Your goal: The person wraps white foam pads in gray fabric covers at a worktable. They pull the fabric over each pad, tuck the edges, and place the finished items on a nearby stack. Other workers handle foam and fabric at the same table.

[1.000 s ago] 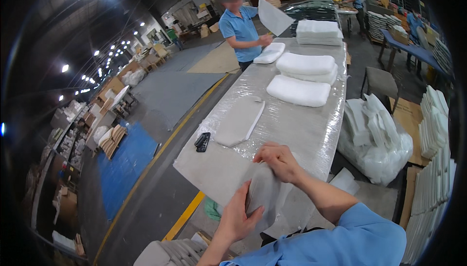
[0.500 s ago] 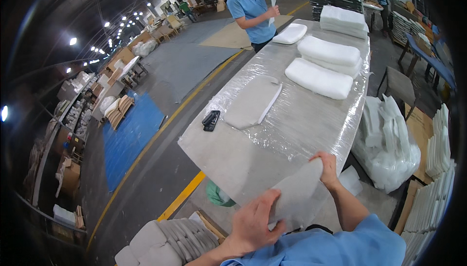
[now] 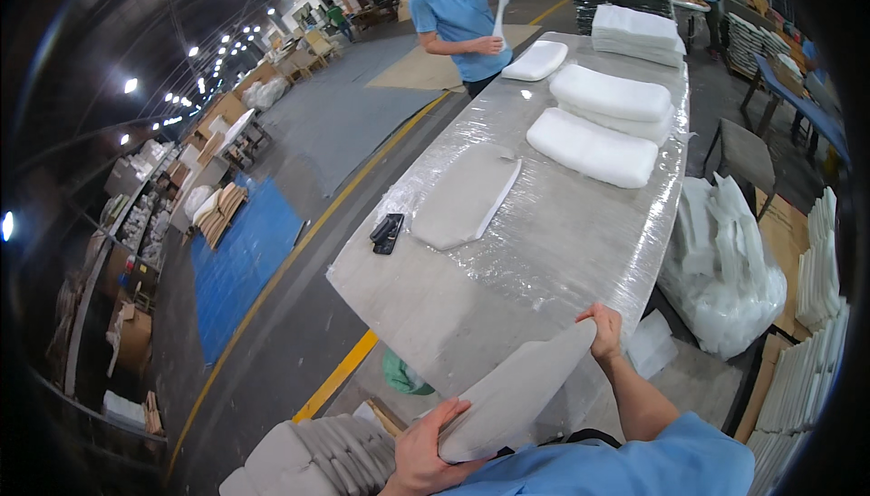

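Observation:
A light grey fabric cover (image 3: 517,385) stretches between my hands above the near end of the table. My left hand (image 3: 433,449) grips its lower left end, the thumb partly hidden beneath. At the upper right corner, the fingers of my right hand (image 3: 604,331) are closed on the cloth. Another grey cover (image 3: 467,197), with a white edge along its right side, lies flat further up the table. Beside it sit black handheld items (image 3: 387,233), whose kind I cannot make out. Stacked white padding pieces (image 3: 594,147) rest toward the far right of the table.
The plastic-wrapped table (image 3: 580,242) runs away from me. A co-worker (image 3: 458,20) stands at its far left, holding white cloth. Stacked grey cushions (image 3: 313,455) are at my lower left; a clear bag of white padding (image 3: 720,269) and a chair (image 3: 741,162) stand right.
The cover between my hands has swung to show a broader, flatter face. My left hand moved down and left; my right dropped slightly. The co-worker's lower hand moved left.

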### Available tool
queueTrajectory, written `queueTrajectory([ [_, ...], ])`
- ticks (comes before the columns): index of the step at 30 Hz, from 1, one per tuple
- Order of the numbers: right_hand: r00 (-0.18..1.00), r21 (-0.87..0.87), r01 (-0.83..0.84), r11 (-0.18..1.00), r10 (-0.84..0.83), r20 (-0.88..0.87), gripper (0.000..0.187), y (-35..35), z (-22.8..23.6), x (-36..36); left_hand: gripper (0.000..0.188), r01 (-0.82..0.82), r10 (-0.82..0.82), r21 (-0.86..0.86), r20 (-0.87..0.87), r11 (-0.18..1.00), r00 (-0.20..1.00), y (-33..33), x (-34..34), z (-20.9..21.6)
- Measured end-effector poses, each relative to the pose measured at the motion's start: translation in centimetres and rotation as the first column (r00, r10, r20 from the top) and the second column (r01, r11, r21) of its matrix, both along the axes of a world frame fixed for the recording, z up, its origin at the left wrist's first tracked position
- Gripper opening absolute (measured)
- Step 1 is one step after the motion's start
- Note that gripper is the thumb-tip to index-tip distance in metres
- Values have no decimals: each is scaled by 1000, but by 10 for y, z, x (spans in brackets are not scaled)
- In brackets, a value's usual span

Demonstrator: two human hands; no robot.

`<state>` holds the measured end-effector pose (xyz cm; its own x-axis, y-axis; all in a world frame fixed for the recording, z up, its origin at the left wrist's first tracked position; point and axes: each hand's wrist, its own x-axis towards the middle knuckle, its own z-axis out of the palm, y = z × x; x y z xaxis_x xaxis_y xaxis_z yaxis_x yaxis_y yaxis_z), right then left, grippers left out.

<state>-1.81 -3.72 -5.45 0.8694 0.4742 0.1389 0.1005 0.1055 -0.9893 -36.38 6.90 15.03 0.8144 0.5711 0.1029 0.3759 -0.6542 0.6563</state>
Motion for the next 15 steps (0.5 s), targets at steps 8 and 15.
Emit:
queueTrajectory([
  [8,977,15,85,996,-81,-197,52,28,-29,1,87,-71,80,-49,222,996,972,18,-31,-24],
  [15,820,-45,-31,998,0,-572,75,69,-66,-38,66,-432,609,-461,361,775,706,26,-82,-106],
])
